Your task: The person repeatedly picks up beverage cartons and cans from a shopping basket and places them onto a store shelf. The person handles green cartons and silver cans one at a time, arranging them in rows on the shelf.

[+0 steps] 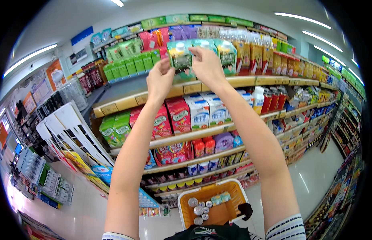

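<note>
On the upper shelf stands a row of green and yellow drink cartons with white caps. The leftmost carton (180, 60) is between my two hands. My left hand (160, 78) is at its left side, fingers bent; whether they press on it is unclear. My right hand (207, 64) is raised in front of the cartons, its fingertips at the right edge of that carton, and it partly hides the one behind. A further carton (227, 58) stands to the right of my right hand.
Small green boxes (130, 66) stand left on the same shelf, bottles in golden packaging (255, 54) right. Red cartons (178, 115) and white milk cartons (199, 112) fill the shelf below. An orange basket (231, 207) with several cans and small cartons is below me. A white rack (75, 132) stands left.
</note>
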Tool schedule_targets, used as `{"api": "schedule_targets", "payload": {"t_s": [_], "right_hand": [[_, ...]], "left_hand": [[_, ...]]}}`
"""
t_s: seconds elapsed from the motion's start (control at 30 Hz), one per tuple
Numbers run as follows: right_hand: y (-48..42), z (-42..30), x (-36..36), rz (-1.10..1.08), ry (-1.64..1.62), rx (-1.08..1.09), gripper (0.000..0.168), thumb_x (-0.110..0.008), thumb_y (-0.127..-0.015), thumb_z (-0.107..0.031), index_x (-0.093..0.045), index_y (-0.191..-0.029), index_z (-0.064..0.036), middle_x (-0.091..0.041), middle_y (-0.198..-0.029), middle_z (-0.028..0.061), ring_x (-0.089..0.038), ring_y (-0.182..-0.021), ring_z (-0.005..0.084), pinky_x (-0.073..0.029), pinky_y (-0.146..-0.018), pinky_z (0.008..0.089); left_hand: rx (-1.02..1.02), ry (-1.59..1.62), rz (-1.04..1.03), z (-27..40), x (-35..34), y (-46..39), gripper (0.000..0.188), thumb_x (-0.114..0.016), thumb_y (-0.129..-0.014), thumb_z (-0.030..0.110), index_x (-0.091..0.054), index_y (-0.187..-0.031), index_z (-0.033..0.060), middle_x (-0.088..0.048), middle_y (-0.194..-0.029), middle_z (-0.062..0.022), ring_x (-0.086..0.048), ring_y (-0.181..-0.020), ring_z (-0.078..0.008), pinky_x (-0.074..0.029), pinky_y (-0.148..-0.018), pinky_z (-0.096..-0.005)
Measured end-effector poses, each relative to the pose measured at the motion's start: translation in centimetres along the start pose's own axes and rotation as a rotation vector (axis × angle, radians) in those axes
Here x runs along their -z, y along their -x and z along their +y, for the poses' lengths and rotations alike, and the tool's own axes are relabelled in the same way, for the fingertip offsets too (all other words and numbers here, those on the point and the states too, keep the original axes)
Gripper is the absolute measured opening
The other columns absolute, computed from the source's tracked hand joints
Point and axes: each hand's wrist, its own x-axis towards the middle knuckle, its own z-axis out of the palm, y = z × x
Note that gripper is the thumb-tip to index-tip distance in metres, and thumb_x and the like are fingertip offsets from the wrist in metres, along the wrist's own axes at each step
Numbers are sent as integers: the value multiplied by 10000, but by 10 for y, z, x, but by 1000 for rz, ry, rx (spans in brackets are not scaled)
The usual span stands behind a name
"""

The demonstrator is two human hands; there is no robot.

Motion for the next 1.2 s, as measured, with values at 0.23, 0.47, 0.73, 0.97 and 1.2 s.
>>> {"api": "schedule_targets", "payload": {"t_s": [0.23,0.47,0.73,0.97,1.2], "right_hand": [[136,31,24,-199,-366,-51,306,-488,-871,-6,-616,-1147,19,-688,-1044,180,-677,-975,281,-524,-833,349],[357,150,59,-690,-177,-627,229,-538,-936,-66,-628,-1136,-3,-699,-983,133,-671,-913,206,-518,-802,331],[589,249,74,-826,37,-1271,384,-514,-802,4,-624,-1169,7,-689,-1009,165,-672,-941,241,-526,-811,339],[645,286,57,-890,148,-1410,446,-546,-833,-106,-539,-1272,-29,-664,-1095,213,-629,-1046,367,-482,-910,440],[723,334,25,-630,33,-1488,335,-572,-910,-162,-550,-1171,46,-663,-1067,209,-634,-1034,334,-483,-893,396]], "left_hand": [[-167,53,23,7,-29,154,221,-566,-876,-9,-603,-1094,-4,-681,-1002,-101,-630,-846,-167,-494,-774,-291],[558,127,-472,-100,-104,392,220,-541,-876,-24,-608,-1084,7,-696,-966,-137,-694,-857,-233,-532,-736,-323],[1139,-162,-900,-161,-134,587,376,-585,-825,72,-567,-1192,-12,-699,-1027,-164,-675,-988,-287,-532,-860,-364],[1326,-211,-1005,-188,-186,641,556,-536,-839,156,-449,-1375,38,-629,-1222,-175,-608,-1114,-358,-475,-967,-420],[1307,-214,-821,-209,-221,663,643,-555,-827,107,-358,-1432,12,-511,-1353,-254,-577,-1150,-373,-479,-928,-399]]}}
